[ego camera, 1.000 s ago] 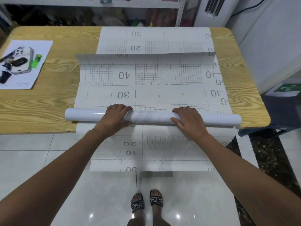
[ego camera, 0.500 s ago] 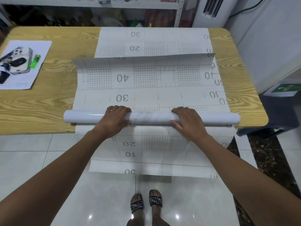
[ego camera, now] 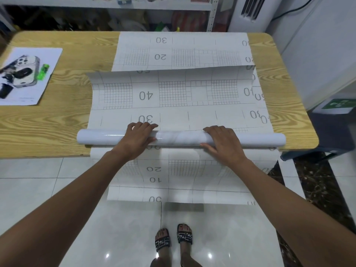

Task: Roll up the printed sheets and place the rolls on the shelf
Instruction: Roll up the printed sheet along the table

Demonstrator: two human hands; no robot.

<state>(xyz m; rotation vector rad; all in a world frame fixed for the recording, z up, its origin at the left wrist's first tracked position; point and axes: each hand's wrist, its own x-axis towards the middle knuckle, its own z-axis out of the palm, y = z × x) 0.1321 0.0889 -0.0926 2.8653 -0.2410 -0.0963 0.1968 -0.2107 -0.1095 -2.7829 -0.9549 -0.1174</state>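
Roll (ego camera: 181, 138) pressed at frame centre on surface (ego camera: 48, 122) by left hand (ego camera: 137, 140) and right hand (ego camera: 221, 144), palms flat, fingers curled over. Sheet (ego camera: 173, 93) partly wound; upper length unrolled, lower end hung over edge. Shelf (ego camera: 107, 4) placement not yet done.

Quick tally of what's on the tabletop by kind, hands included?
Rolls: 1, the white roll, under both hands
Gridded sheets, unrolled: 2, the near sheet and the far sheet
Photo printouts: 1, the printout at the table's left end
Hands: 2, left hand, right hand
Total: 6
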